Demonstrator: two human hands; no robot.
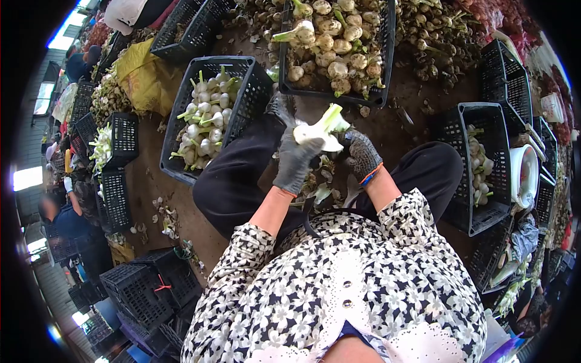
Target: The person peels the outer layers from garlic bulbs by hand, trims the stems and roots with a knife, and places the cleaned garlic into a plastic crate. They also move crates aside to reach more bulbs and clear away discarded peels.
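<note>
A white garlic bulb with a pale green stem [311, 132] is held over the gap between my legs. My left hand [296, 160], in a grey glove, is closed around the bulb from the left and below. My right hand [364, 158], in a dark glove with an orange and blue cuff, is beside the stem end. Its fingers are curled, and whatever is inside them is hidden. Peeled skins and leaf scraps [322, 192] lie on the ground beneath the hands.
Cleaned garlic fills a black crate [171, 148] at my left; soil-stained bulbs lie in another crate [387, 54] ahead. At my right, a crate [463, 130] holds more garlic near a white bucket [524, 175]. Another person [66, 224] is at far left, near stacked crates [145, 284].
</note>
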